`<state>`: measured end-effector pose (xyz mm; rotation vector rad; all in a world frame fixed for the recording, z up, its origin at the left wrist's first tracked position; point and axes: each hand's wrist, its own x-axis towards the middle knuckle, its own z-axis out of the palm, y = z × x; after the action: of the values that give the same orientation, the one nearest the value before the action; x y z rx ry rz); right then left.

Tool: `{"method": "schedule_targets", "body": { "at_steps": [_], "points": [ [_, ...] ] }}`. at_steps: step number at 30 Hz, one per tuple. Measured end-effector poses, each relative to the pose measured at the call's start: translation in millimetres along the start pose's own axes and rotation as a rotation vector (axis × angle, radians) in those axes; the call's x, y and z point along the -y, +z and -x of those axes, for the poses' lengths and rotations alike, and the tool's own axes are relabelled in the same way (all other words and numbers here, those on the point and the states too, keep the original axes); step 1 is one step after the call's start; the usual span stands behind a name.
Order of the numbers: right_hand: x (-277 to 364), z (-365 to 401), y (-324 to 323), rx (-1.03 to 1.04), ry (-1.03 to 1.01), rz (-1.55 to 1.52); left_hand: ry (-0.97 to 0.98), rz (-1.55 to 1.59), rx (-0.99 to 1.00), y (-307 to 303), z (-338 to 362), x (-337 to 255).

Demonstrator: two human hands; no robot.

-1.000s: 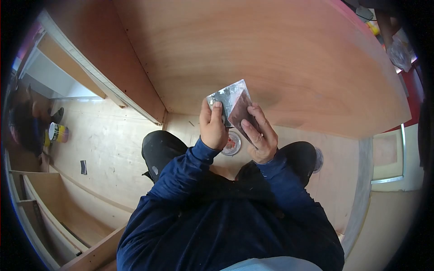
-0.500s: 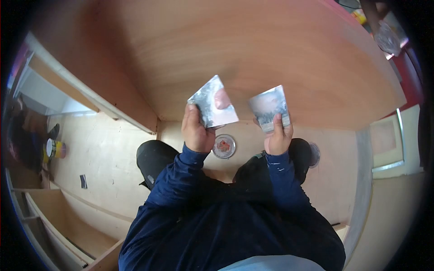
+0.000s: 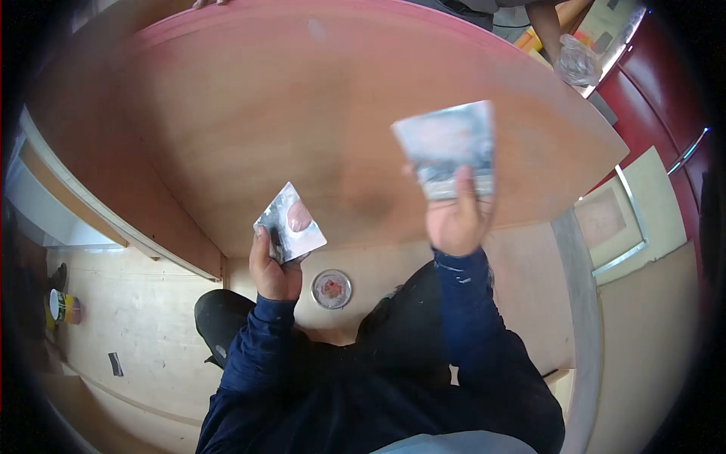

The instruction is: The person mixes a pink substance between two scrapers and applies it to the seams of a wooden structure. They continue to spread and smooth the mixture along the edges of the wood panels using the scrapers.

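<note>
My left hand (image 3: 276, 276) is closed round a flat metal putty scraper (image 3: 272, 240), low over the floor in front of the wooden panel. A lump of pink putty (image 3: 299, 216) sits on the scraper's face. Higher and to the right, my right hand (image 3: 457, 227) grips a second putty scraper (image 3: 448, 144), its broad smeared blade slightly blurred and overlapping the panel (image 3: 302, 113). The thumb presses on the near end of that blade. Between my knees on the floor lies a round tin lid (image 3: 331, 289) with reddish putty residue.
A curved wooden side (image 3: 128, 181) bounds the left. A paint bucket (image 3: 65, 306) and a small dark strip (image 3: 115, 364) lie on the left floor. Beyond the panel's top edge are another person's arm (image 3: 543, 26) and a clear plastic bag (image 3: 579, 62). Pale boards (image 3: 643, 340) stand right.
My right hand has raised its scraper up the panel, away from the left one. My left hand appears lower and farther left. The view has shifted, showing more beyond the panel's top edge.
</note>
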<state>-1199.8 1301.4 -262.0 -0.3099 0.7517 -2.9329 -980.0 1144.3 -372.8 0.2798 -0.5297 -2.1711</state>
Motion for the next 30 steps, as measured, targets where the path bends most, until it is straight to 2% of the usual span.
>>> {"method": "schedule_targets", "body": {
  "at_steps": [2, 3, 4, 6, 8, 12, 14, 16, 18, 19, 21, 22, 24, 25, 26, 28, 30],
  "points": [
    [-26, 36, 2, 0.614, 0.211, 0.25, 0.088, -0.008, -0.014, -9, -4, 1],
    [-35, 50, -2, 0.539, 0.364, 0.132, 0.075, 0.047, -0.026, -17, -4, 2],
    [-41, 64, -12, 0.456, 0.511, 0.017, 0.161, -0.138, -0.025, -14, -3, -1],
    [-57, 76, -51, 0.49, 0.526, 0.048, 0.07, -0.01, -0.018, 6, 1, -9],
    [-64, 91, -69, 0.448, 0.719, 0.016, 0.116, -0.06, 0.019, 15, 3, -13],
    [-56, 94, -71, 0.497, 0.791, -0.007, 0.23, -0.142, -0.025, 12, 6, -12],
    [-51, 91, -63, 0.421, 0.825, -0.064, 0.221, -0.129, -0.035, 6, 6, -14],
    [-47, 90, -56, 0.435, 0.791, -0.035, 0.249, -0.17, 0.019, 5, 5, -15],
    [-47, 88, -48, 0.596, 0.669, 0.062, 0.245, -0.179, -0.058, 5, 5, -11],
    [-48, 86, -51, 0.591, 0.691, 0.064, 0.283, -0.212, -0.058, 4, 2, -9],
    [-51, 86, -66, 0.758, 0.453, 0.201, 0.3, -0.225, -0.108, 9, 6, -10],
    [-48, 86, -64, 0.744, 0.505, 0.193, 0.429, -0.283, -0.066, 5, 6, -4],
    [-31, 80, -40, 1.115, 0.069, 0.694, 0.307, -0.321, -0.264, 27, 14, -14],
    [-25, 77, -29, 1.212, -0.1, 0.832, 0.303, -0.327, -0.27, 33, 16, -15],
    [-20, 75, -20, 1.209, -0.096, 0.835, 0.318, -0.333, -0.246, 40, 18, -15],
    [-15, 80, -5, 1.368, -0.286, 1.21, 0.336, -0.342, -0.236, 39, 21, -15],
    [-16, 86, 13, 1.345, -0.295, 1.215, 0.358, -0.458, -0.225, 36, 19, -15]
  ]
}}
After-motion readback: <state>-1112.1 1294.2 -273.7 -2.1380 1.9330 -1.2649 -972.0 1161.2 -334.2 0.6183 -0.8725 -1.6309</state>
